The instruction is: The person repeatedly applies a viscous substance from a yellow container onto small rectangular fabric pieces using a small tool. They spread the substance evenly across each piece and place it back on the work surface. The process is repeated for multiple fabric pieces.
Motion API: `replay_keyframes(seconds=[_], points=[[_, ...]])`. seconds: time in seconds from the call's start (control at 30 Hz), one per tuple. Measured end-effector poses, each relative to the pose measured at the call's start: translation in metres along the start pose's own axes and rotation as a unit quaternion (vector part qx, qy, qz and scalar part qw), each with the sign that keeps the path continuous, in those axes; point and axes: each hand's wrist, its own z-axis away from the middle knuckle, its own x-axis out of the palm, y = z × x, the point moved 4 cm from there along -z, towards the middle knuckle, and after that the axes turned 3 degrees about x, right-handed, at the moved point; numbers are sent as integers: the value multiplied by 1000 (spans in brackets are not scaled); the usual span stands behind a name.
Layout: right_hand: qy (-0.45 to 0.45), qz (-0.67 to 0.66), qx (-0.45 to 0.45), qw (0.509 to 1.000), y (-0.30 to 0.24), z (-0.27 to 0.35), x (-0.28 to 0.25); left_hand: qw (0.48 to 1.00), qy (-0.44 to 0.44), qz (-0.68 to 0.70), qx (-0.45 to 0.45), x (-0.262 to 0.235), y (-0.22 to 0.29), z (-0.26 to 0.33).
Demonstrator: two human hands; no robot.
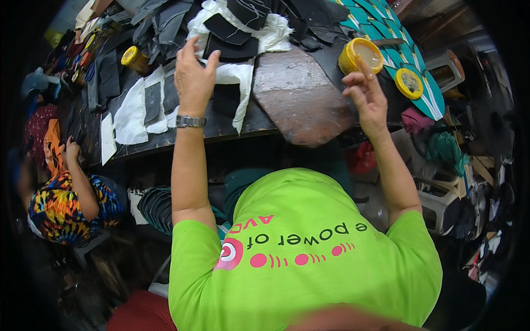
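From the head view, your left hand (pixel 193 77) rests with loosely spread fingers on a dark cut fabric piece (pixel 165 91) lying on white cloth (pixel 132 113) on the desk (pixel 301 94), clenching nothing. Your right hand (pixel 365 95) has its fingers half curled, fingertips touching the open round yellow plastic tub (pixel 361 55).

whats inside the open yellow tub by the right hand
The yellow tub holds a pale, yellowish paste. The right hand dips a finger at its rim; the tub's depth and bottom are hidden.
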Motion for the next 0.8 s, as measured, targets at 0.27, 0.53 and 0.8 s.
replay_keyframes(seconds=[0.27,0.53,0.8], points=[[42,625,-90,775,0,-77,-75,998,-24,10,49,7,2,7],[35,630,62,773,-23,-90,-73,993,-71,53,72,-3,25,62],[-272,524,212,779,-30,-25,-13,963,-162,214,17,17,38,82]])
